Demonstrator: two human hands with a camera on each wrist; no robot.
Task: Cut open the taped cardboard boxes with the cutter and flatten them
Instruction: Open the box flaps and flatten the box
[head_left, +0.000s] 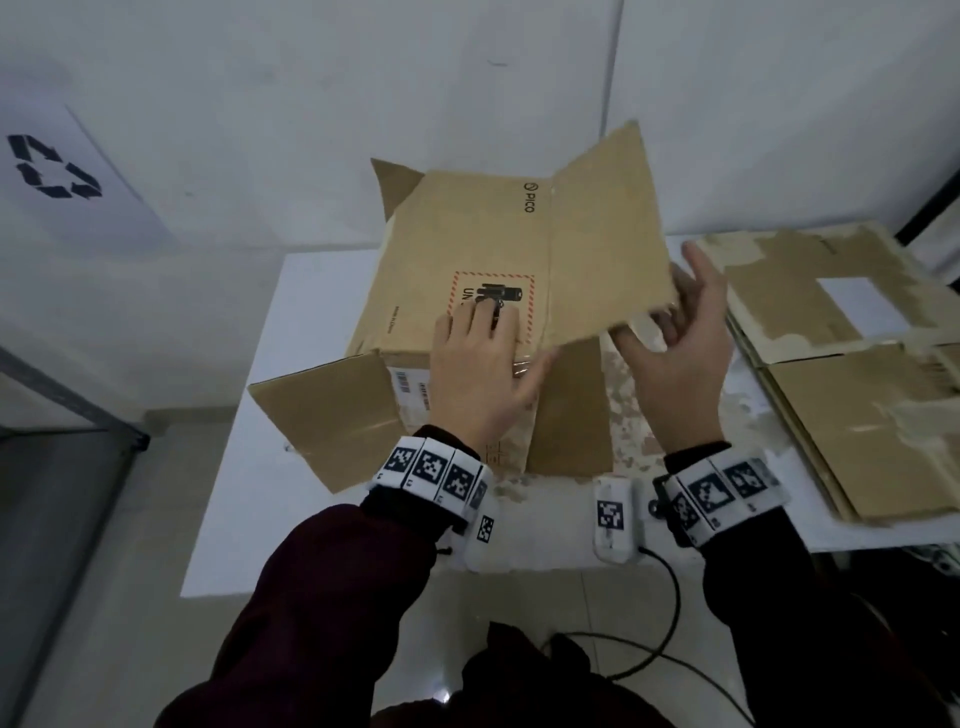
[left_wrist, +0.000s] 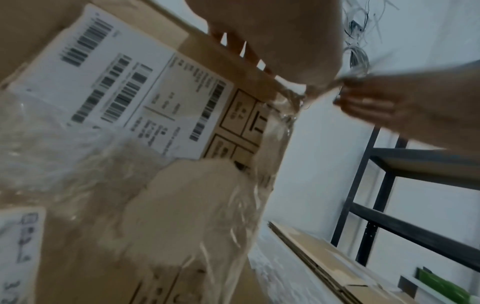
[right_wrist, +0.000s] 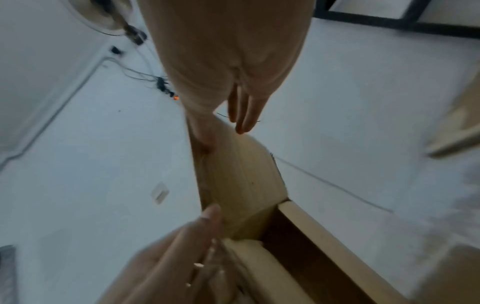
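With seams already cut, flattening box (head_left: 467, 260): left hand (head_left: 480, 374) flat atop, right hand (head_left: 680, 353) loosely pinching flap (head_left: 608, 249); next, folding down.

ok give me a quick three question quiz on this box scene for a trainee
1. True or false: the left hand rests on top of the PICO box.
2. Multiple choice: the flattened cardboard lies (A) to the right of the box on the table, (B) on the floor, (C) inside the box.
3. Fill in: the right hand holds the edge of the box's raised ____.

Key: 1 true; 2 A; 3 flap.
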